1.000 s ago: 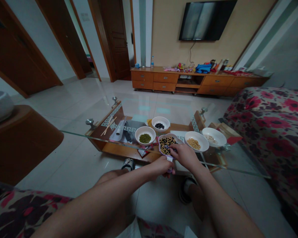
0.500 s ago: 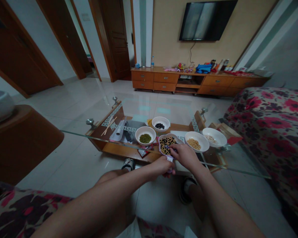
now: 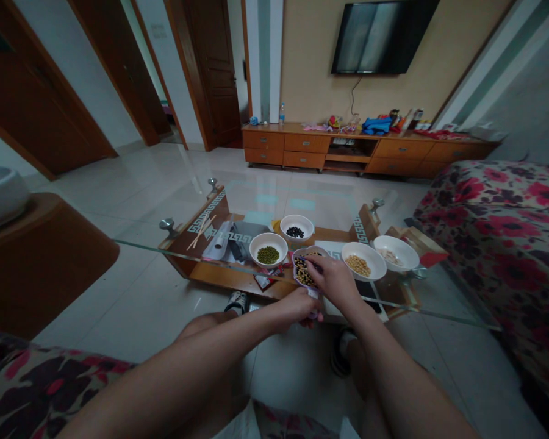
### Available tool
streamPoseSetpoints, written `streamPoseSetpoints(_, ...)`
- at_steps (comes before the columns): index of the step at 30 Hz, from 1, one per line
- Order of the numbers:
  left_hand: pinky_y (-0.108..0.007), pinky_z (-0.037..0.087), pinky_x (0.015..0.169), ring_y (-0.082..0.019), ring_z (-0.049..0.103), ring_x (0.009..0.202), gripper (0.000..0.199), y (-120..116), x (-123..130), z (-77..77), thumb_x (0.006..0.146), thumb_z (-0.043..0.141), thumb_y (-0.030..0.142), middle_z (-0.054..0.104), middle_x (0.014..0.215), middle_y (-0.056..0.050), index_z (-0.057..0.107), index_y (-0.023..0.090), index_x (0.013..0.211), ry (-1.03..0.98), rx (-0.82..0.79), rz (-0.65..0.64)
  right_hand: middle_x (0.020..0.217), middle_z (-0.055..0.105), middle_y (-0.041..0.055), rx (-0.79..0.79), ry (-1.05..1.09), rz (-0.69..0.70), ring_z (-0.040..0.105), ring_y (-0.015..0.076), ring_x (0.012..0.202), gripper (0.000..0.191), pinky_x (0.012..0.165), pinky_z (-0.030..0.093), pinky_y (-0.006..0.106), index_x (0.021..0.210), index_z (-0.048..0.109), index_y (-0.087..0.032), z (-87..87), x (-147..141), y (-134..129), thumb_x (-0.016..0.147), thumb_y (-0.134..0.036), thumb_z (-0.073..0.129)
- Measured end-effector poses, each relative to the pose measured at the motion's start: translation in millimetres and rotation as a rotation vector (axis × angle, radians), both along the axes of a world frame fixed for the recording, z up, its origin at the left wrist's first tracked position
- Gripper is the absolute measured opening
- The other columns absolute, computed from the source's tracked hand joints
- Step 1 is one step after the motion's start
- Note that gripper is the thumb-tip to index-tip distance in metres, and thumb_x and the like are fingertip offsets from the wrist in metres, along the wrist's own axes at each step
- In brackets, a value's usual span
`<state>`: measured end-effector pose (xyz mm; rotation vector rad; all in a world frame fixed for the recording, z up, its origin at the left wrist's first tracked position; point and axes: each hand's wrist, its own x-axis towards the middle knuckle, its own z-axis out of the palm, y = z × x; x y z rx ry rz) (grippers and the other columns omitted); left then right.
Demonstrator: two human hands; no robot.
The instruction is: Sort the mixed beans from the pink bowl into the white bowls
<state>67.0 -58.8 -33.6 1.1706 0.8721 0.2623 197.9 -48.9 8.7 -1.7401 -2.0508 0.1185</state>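
My left hand (image 3: 297, 308) grips the near end of a small purple-rimmed dish (image 3: 302, 274), which holds mixed black and yellow beans. A small white tag (image 3: 312, 293) shows beside that hand. My right hand (image 3: 333, 283) reaches over the dish, its fingertips down among the beans and hiding part of them. Whether those fingers pinch a bean is too small to tell. Nearby stand white bowls of mung beans (image 3: 268, 249), black beans (image 3: 295, 228), yellow soybeans (image 3: 363, 260) and pale beans (image 3: 396, 253).
The bowls sit on a wooden shelf (image 3: 229, 274) under a glass tabletop (image 3: 452, 317), with chopsticks and packets at its left end. Floral sofas (image 3: 498, 268) flank the table. A drawer cabinet (image 3: 370, 149) stands beneath a wall television.
My right hand has moved left and forward, from the dish's right side to over its beans. My left hand and the dish stay almost still.
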Motion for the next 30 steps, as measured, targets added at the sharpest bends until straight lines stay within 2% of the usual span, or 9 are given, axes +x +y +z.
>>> streamPoseSetpoints(5,-0.023,0.033,0.044,-0.010,0.044,0.046,0.020,-4,-2,6.1,0.083,0.047,0.027,0.054,0.059,-0.001,0.057,0.015,0.071,0.017,0.070,0.008,0.101,0.074,0.0020,0.071,0.080,0.036,0.066,0.0185,0.089,0.027,0.077,0.045,0.028,0.109,0.071,-0.028,0.5,-31,8,0.092,-0.034,0.050)
streamPoseSetpoints(8,-0.023,0.032,0.043,-0.010,0.044,0.045,0.020,-5,-3,7.5,0.084,0.047,0.029,0.054,0.061,-0.001,0.057,0.016,0.073,0.033,0.090,0.025,0.101,0.074,0.0021,0.057,0.074,0.033,0.067,0.0190,0.089,0.027,0.076,0.046,0.028,0.110,0.070,-0.028,0.5,-35,10,0.092,-0.034,0.051)
streamPoseSetpoints(14,-0.023,0.032,0.044,-0.010,0.045,0.045,0.012,-1,-2,0.2,0.076,0.051,0.023,0.055,0.059,-0.001,0.057,0.015,0.070,0.004,0.027,-0.009,0.103,0.074,0.0029,0.003,0.010,-0.012,0.067,0.0186,0.087,0.030,0.075,0.046,0.028,0.113,0.069,-0.029,1.2,-6,4,0.092,-0.036,0.048)
streamPoseSetpoints(17,-0.023,0.032,0.044,-0.010,0.045,0.044,0.008,0,0,-0.5,0.072,0.050,0.019,0.057,0.061,-0.001,0.056,0.015,0.071,0.019,0.004,0.012,0.095,0.075,0.0048,-0.094,-0.083,-0.062,0.067,0.0199,0.083,0.030,0.069,0.045,0.027,0.107,0.072,-0.027,0.5,12,-2,0.090,-0.038,0.050)
streamPoseSetpoints(20,-0.023,0.033,0.043,-0.010,0.047,0.043,0.008,0,1,1.2,0.072,0.049,0.018,0.059,0.062,-0.001,0.056,0.015,0.073,0.029,-0.008,0.015,0.090,0.075,0.0063,-0.190,-0.141,-0.054,0.067,0.0202,0.080,0.029,0.067,0.044,0.027,0.102,0.074,-0.026,0.9,22,-7,0.090,-0.037,0.050)
streamPoseSetpoints(24,-0.023,0.033,0.042,-0.010,0.046,0.042,0.007,-1,2,1.9,0.072,0.048,0.017,0.059,0.061,-0.001,0.055,0.015,0.073,0.043,-0.017,0.030,0.088,0.075,0.0071,-0.235,-0.151,-0.011,0.068,0.0209,0.080,0.029,0.066,0.044,0.027,0.102,0.074,-0.024,2.5,25,-10,0.089,-0.034,0.050)
streamPoseSetpoints(30,-0.023,0.034,0.042,-0.010,0.045,0.042,0.009,-2,2,4.2,0.072,0.047,0.015,0.059,0.062,-0.001,0.054,0.016,0.076,0.029,-0.016,0.039,0.092,0.074,0.0076,-0.266,-0.154,0.025,0.068,0.0210,0.084,0.029,0.073,0.045,0.029,0.103,0.075,-0.025,0.6,19,-8,0.088,-0.036,0.052)
